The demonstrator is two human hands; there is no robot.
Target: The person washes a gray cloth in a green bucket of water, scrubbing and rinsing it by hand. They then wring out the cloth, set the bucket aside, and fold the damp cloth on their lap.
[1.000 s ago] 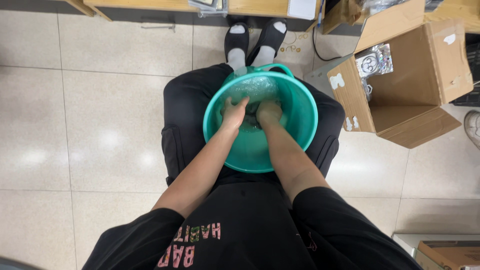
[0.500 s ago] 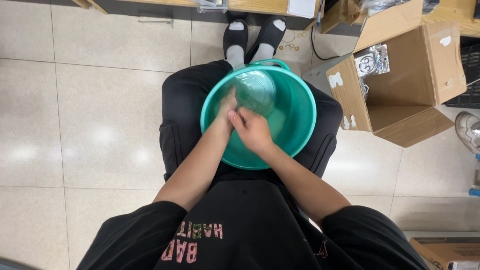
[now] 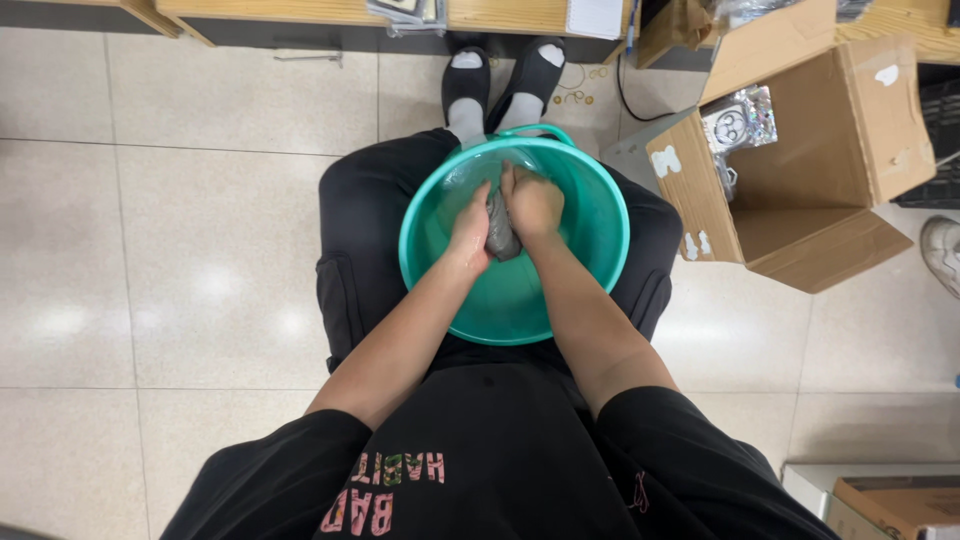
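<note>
A teal plastic basin [image 3: 600, 235] with water in it rests on my lap between my black-trousered knees. Both hands are down inside it. My left hand [image 3: 470, 230] and my right hand [image 3: 535, 203] press together around a wet grey cloth [image 3: 499, 228], which shows as a dark wad between the palms. Most of the cloth is hidden by my fingers. My forearms run from the bottom of the view up into the basin.
An open cardboard box [image 3: 810, 160] with a silvery packet [image 3: 740, 120] lies on the tiled floor to the right. A wooden shelf edge [image 3: 300, 12] runs along the top. My feet in black sandals [image 3: 505, 75] point ahead. Another box [image 3: 890, 500] sits bottom right.
My hands were spread apart in the water, then drew toward the near side of the basin. Now they are clasped together mid-basin around the grey cloth.
</note>
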